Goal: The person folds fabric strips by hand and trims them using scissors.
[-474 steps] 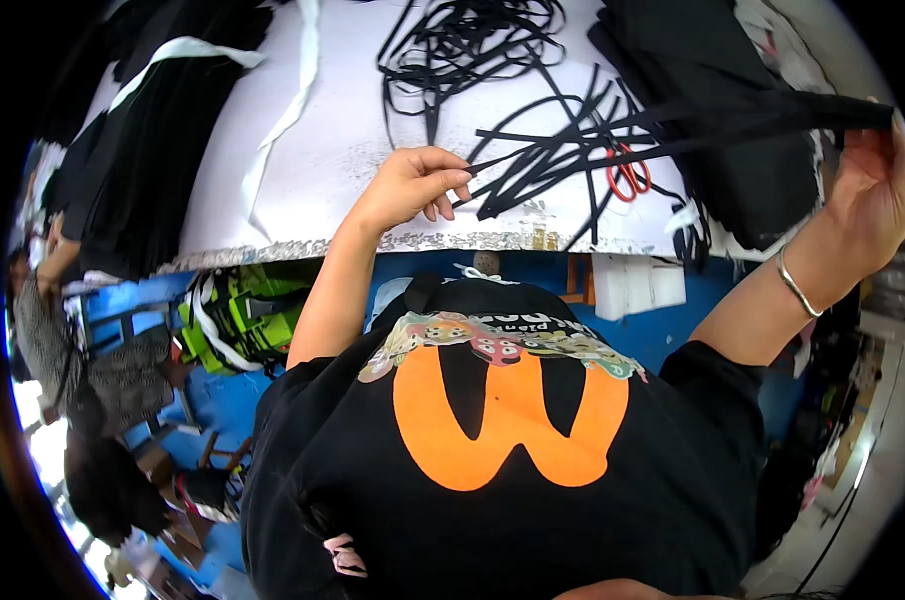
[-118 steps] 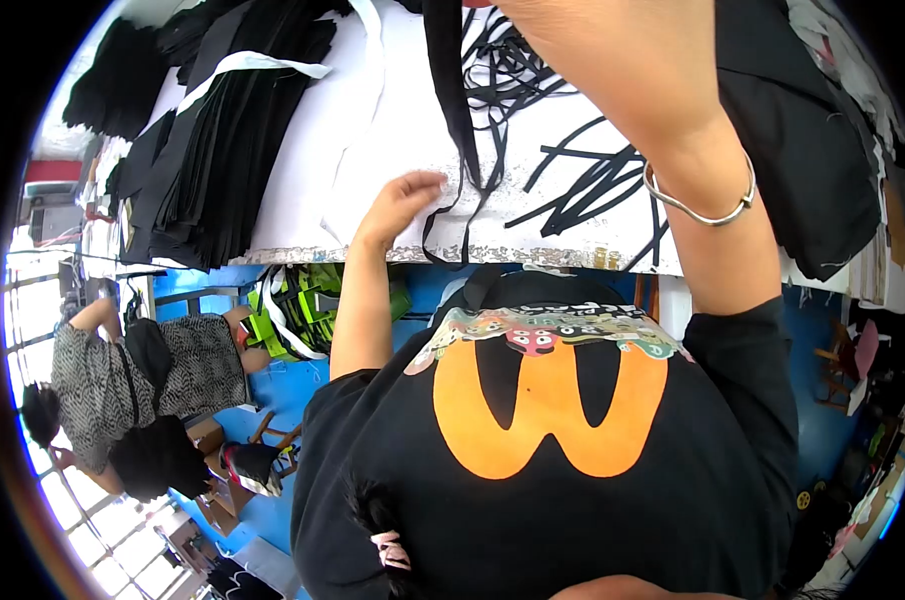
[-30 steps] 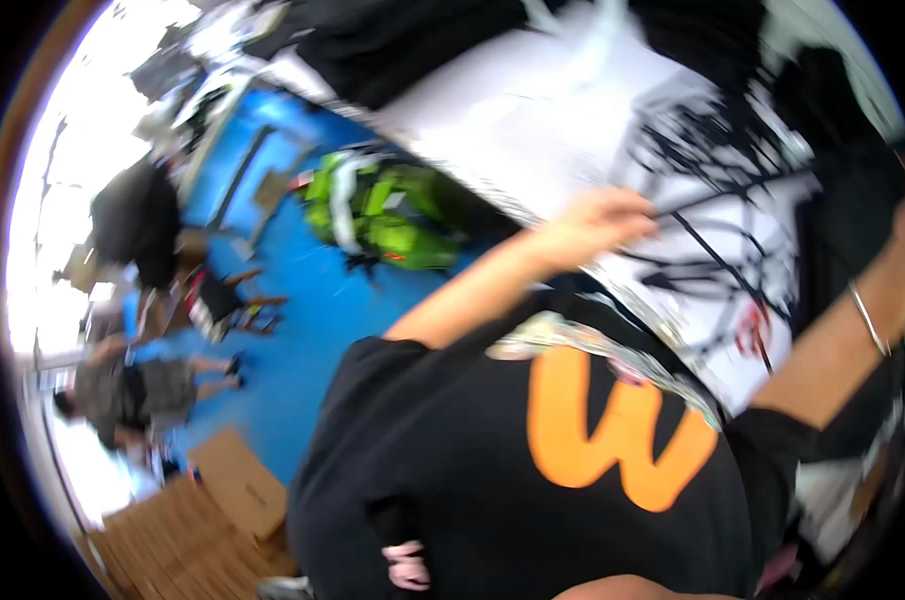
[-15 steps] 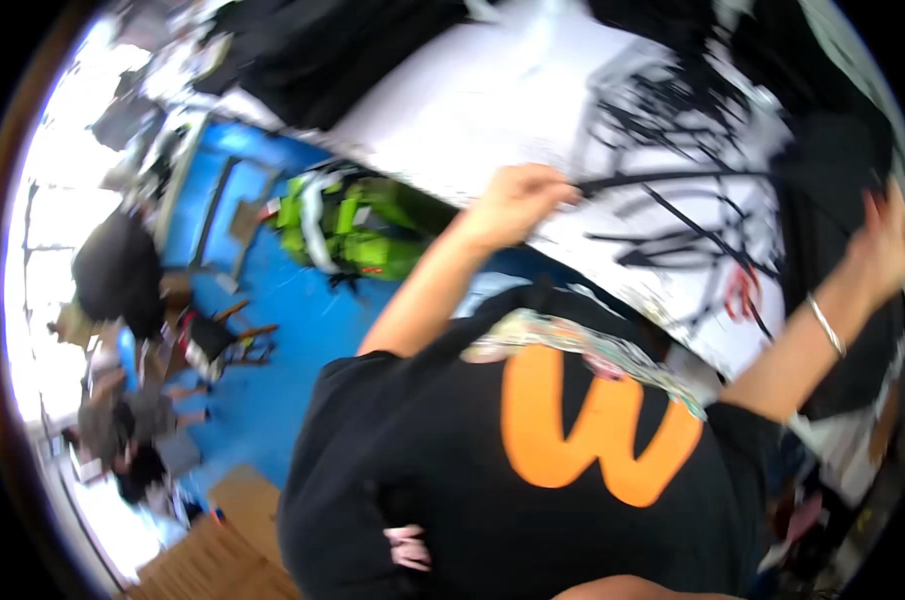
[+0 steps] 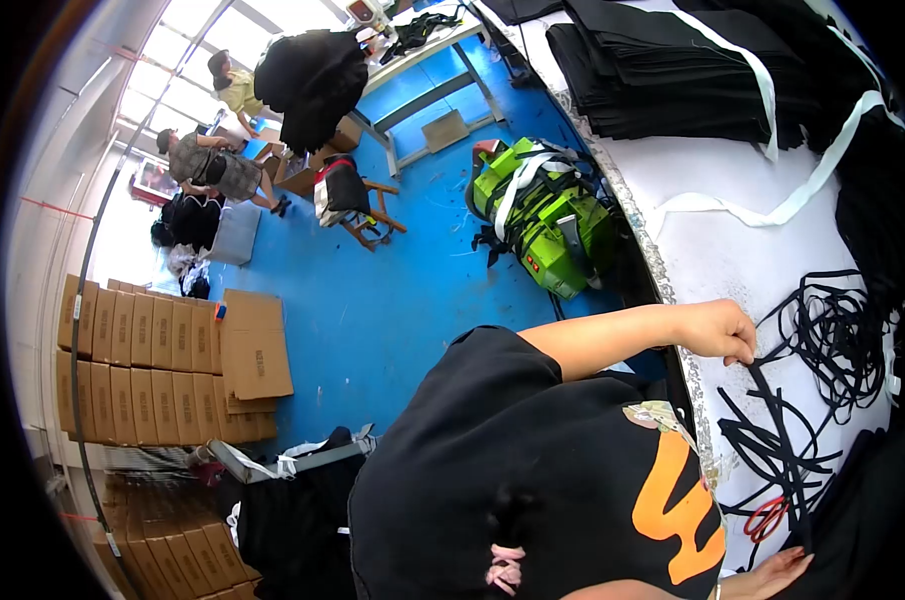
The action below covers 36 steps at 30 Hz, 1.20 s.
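Observation:
My left hand [image 5: 718, 330] is over the white table, its fingers pinched on one end of a black strap [image 5: 779, 425]. From there the strap runs down toward my right hand [image 5: 773, 575], which is at the lower right edge of the view. The fingers of my right hand are stretched out against dark fabric [image 5: 853, 510] near the strap's lower part. Red-handled scissors [image 5: 768, 520] are on the table close by. A tangle of thin black cord [image 5: 838, 340] and several loose black strips lie beyond the strap.
Stacked black fabric pieces [image 5: 683, 75] and a white band [image 5: 803, 205] lie farther up the table [image 5: 713, 250]. A green strapped bundle [image 5: 548, 215] is on the blue floor beside it. Cardboard boxes [image 5: 143, 370], a wooden stool [image 5: 373, 215] and two people [image 5: 213, 160] are to the left.
The view has swung left, bringing more floor, boxes and people into sight. My left hand still pinches the strap. Both hands now appear lower in view, the right near the bottom edge.

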Motion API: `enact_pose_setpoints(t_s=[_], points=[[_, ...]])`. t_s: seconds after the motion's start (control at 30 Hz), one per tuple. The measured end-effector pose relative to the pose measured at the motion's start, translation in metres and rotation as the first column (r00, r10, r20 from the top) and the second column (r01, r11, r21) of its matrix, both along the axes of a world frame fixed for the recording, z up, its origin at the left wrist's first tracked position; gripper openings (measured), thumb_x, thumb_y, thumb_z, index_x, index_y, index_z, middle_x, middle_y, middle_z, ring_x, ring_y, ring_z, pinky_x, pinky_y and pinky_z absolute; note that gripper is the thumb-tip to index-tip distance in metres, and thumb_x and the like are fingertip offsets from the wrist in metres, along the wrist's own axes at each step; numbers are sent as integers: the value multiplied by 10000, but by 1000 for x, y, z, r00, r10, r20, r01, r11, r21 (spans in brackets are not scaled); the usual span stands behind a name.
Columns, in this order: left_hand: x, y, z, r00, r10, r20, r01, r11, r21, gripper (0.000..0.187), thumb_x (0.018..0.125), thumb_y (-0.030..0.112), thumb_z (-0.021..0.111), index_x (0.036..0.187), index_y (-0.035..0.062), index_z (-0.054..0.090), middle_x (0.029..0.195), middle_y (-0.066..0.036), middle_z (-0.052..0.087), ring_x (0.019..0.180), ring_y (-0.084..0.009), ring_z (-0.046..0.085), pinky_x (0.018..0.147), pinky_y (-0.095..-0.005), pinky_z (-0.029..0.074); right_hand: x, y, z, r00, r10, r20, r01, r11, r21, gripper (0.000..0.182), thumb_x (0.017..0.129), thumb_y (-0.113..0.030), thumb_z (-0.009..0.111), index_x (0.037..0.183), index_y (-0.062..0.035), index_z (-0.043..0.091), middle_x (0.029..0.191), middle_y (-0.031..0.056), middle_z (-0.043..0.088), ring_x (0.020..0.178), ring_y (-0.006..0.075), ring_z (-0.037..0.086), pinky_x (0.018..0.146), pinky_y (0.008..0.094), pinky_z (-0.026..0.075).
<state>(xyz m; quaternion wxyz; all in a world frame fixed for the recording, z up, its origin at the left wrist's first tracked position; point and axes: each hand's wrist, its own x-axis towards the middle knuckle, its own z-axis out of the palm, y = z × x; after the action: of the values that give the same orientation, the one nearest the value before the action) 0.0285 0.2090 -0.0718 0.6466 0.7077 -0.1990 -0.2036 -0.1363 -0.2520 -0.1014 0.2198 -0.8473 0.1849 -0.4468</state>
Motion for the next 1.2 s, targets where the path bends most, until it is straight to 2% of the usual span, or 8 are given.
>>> enact_pose_setpoints(t_s=[0.07,0.23,0.27,0.4,0.57,0.6,0.8,1.2], points=[[0,2,-2,988,-89,127,76,992,104,189,843,211,589,849,39,668,647,-50,620,614,-180,583,609,-303,451,-9,19,-1,995,3,-97,-6,999,-35,168,866,-34,606,1001,66,610,891,177,650,816,237,616,747,334,504],[3,-1,-6,974,-121,192,77,972,220,177,828,212,608,852,51,677,662,-55,639,632,-186,606,611,-306,459,-40,-31,-73,992,125,-19,-103,884,455,223,893,7,553,1114,37,572,1053,182,612,915,256,593,836,343,496],[3,-2,-6,973,-114,198,60,964,259,173,822,211,617,853,53,682,665,-59,645,635,-187,613,613,-305,463,-44,-35,-64,949,166,267,-314,466,827,264,919,-14,513,1180,17,534,1173,182,542,1011,289,551,912,366,468],[6,-8,1,989,-51,142,19,976,216,165,806,206,636,845,58,696,652,-57,650,628,-176,618,616,-295,470,-40,16,-22,937,-67,342,-311,288,906,291,941,-76,500,1220,5,515,1255,182,480,1126,296,486,995,394,414],[14,-21,1,996,-15,89,-4,978,207,161,795,208,650,822,59,704,638,-42,655,621,-165,619,620,-289,476,-62,-59,-75,955,-118,273,-260,116,959,259,877,-122,617,1048,67,571,990,133,604,908,189,593,869,243,470],[16,-23,0,995,-21,102,-2,974,225,169,795,218,649,824,60,702,645,-39,657,624,-171,621,626,-297,478,-56,-26,-51,956,-131,262,-244,143,959,216,870,-133,633,975,49,578,883,98,596,794,158,595,794,222,486],[25,-28,-5,959,-238,155,169,917,362,191,808,230,636,872,59,692,680,-66,660,655,-200,628,653,-329,479,-80,-61,-79,965,-122,230,-215,130,968,206,880,-135,626,962,49,582,861,89,595,835,161,586,824,248,479],[30,-38,-20,953,-235,193,145,909,390,188,805,253,630,859,80,680,682,-77,649,676,-247,626,648,-363,469,-80,-9,-66,980,-89,176,-151,238,960,214,892,-191,619,925,17,584,798,60,590,777,140,575,777,234,462]])
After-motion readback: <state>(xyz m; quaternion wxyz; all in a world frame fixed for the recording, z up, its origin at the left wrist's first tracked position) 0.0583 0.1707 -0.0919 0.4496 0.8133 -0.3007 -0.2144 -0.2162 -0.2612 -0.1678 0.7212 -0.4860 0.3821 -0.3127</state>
